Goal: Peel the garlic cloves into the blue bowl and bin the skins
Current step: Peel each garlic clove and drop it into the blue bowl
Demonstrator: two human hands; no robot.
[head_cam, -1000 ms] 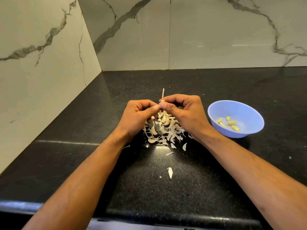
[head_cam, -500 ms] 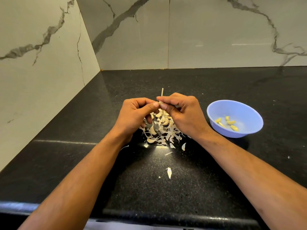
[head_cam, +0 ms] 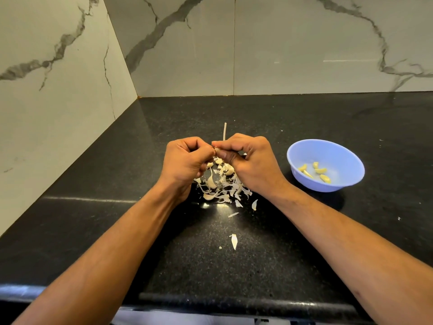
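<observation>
Between my two hands, just above the heap of skins [head_cam: 222, 184] on the counter [head_cam: 257, 266], sits the garlic clove [head_cam: 217, 150] I am working on. My left hand [head_cam: 185, 160] is curled, its thumb and forefinger pinching one end of the clove; my right hand [head_cam: 250, 160] is curled too, thumb and forefinger nipping the other end. Only a pale sliver of it shows between the fingertips, so I cannot tell which end is the root. Its long axis seems to run roughly left to right, from one pinch to the other. A thin pale stalk [head_cam: 225, 132] stands up behind my right knuckles; whether it lies on the counter or I hold it, I cannot tell.

The blue bowl [head_cam: 332, 151] sits to my right, near the right hand and well apart from the left, with a few peeled cloves [head_cam: 315, 171] in it. So I judge the right hand the natural one to carry the clove across once it is bare. No bin is in view.
</observation>
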